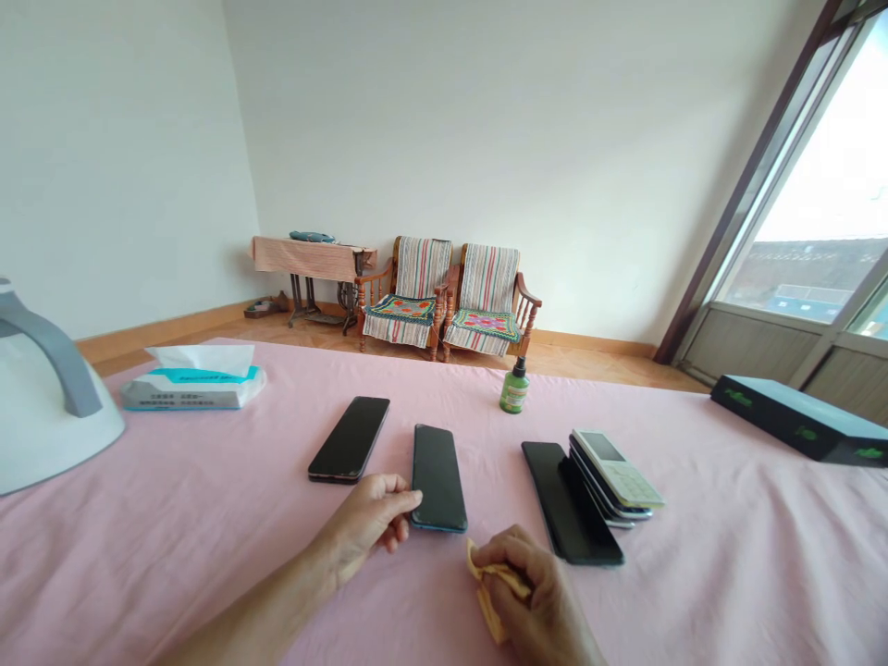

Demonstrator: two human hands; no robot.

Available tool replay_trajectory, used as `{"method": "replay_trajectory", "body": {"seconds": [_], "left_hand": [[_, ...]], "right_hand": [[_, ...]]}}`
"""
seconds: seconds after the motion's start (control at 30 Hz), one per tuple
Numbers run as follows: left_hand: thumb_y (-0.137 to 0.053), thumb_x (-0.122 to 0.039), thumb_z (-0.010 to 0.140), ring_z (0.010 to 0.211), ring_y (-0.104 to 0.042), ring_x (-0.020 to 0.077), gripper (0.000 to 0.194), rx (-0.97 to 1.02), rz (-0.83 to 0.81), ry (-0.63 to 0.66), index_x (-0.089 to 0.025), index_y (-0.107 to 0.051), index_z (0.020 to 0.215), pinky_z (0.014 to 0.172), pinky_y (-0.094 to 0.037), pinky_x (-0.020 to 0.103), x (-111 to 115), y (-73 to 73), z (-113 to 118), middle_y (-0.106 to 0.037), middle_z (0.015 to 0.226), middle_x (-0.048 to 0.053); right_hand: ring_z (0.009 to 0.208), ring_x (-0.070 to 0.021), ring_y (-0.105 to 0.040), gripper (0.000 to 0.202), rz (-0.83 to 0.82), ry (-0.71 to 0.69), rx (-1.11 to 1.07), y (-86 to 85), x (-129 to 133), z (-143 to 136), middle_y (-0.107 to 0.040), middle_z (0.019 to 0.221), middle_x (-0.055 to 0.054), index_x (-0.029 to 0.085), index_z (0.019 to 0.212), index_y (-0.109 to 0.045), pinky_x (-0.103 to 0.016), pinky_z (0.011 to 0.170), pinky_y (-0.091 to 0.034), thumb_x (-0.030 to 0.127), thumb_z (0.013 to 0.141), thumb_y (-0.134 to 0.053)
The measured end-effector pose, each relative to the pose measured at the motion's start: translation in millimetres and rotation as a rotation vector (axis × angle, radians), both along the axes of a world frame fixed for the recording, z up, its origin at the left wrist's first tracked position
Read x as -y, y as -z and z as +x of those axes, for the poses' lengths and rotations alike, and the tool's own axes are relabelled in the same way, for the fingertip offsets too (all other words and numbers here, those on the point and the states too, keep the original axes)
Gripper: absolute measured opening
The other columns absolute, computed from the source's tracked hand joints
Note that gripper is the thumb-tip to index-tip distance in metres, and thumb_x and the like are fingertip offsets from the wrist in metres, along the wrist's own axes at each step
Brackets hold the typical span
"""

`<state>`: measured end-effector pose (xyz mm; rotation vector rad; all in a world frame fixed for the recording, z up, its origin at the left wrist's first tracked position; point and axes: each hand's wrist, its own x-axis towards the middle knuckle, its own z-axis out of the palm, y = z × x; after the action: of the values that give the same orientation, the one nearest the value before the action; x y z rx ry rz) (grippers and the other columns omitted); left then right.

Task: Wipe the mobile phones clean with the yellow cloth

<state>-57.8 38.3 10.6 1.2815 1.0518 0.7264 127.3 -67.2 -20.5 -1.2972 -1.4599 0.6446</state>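
Observation:
My left hand (380, 514) grips the lower left edge of a dark smartphone (439, 476), thumb on its rim and other fingers curled beside it. The phone lies screen up on the pink tablecloth. My right hand (531, 583) is closed around a crumpled yellow cloth (494, 610), just right of and nearer than that phone. Left of the held phone lies another black smartphone (351, 437), which seems to rest on a second one. To the right, a larger black phone (565, 504) lies against a stack of phones topped by a white keypad phone (617, 467).
A green spray bottle (514, 388) stands behind the phones. At the left are a tissue pack (191, 393) and a white kettle-like vessel (48, 416) with a grey handle. A black box (797, 421) sits at the right. Two wooden chairs (486, 301) stand beyond the table (264, 536).

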Motion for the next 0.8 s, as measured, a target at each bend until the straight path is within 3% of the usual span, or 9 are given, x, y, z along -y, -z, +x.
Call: {"method": "replay_trajectory", "body": {"seconds": [0.2, 0.33, 0.47, 0.63, 0.8], "left_hand": [[-0.068, -0.044, 0.065, 0.035, -0.046, 0.0072, 0.035, -0.022, 0.035, 0.055, -0.018, -0.045, 0.063, 0.033, -0.028, 0.015, 0, -1.9, 1, -0.048, 0.045, -0.008], [-0.067, -0.043, 0.066, 0.034, -0.046, 0.0073, 0.033, -0.036, 0.068, 0.113, -0.018, -0.045, 0.065, 0.032, -0.030, 0.015, 3, -3.9, 2, -0.048, 0.046, -0.008], [-0.065, -0.044, 0.069, 0.035, -0.047, 0.0072, 0.032, -0.052, 0.097, 0.195, -0.017, -0.048, 0.069, 0.032, -0.031, 0.014, 8, -4.1, 5, -0.050, 0.046, -0.008], [-0.063, -0.048, 0.073, 0.033, -0.046, 0.0070, 0.036, -0.081, 0.095, 0.276, -0.015, -0.050, 0.073, 0.030, -0.030, 0.013, 7, -3.7, 3, -0.051, 0.044, -0.006], [-0.064, -0.045, 0.073, 0.034, -0.046, 0.0070, 0.033, -0.077, 0.070, 0.307, -0.016, -0.050, 0.077, 0.030, -0.033, 0.014, 5, -2.2, 0, -0.049, 0.045, -0.008]], "right_hand": [[0.065, -0.0138, -0.057, 0.021, 0.043, -0.017, 0.017, -0.7, 3, -1, -0.058, 0.071, -0.003, 0.018, 0.075, -0.069, -0.022, 0.058, -0.040, 0.009, 0.072, -0.050], [0.070, -0.0142, -0.059, 0.020, 0.049, 0.007, 0.017, -13.3, 1, 1, -0.059, 0.075, -0.003, 0.019, 0.078, -0.068, -0.021, 0.062, -0.043, 0.009, 0.076, -0.051], [0.071, -0.0139, -0.058, 0.022, 0.060, -0.061, 0.065, -26.8, -6, -10, -0.058, 0.078, -0.004, 0.019, 0.078, -0.069, -0.021, 0.062, -0.043, 0.006, 0.078, -0.050], [0.071, -0.0127, -0.056, 0.032, 0.107, -0.118, 0.114, -23.3, -30, -26, -0.057, 0.078, -0.004, 0.017, 0.075, -0.068, -0.021, 0.062, -0.043, -0.005, 0.072, -0.044], [0.073, -0.0130, -0.057, 0.032, 0.170, -0.080, 0.155, -15.9, -68, -22, -0.058, 0.078, -0.003, 0.017, 0.073, -0.068, -0.023, 0.066, -0.045, -0.006, 0.070, -0.046]]}}
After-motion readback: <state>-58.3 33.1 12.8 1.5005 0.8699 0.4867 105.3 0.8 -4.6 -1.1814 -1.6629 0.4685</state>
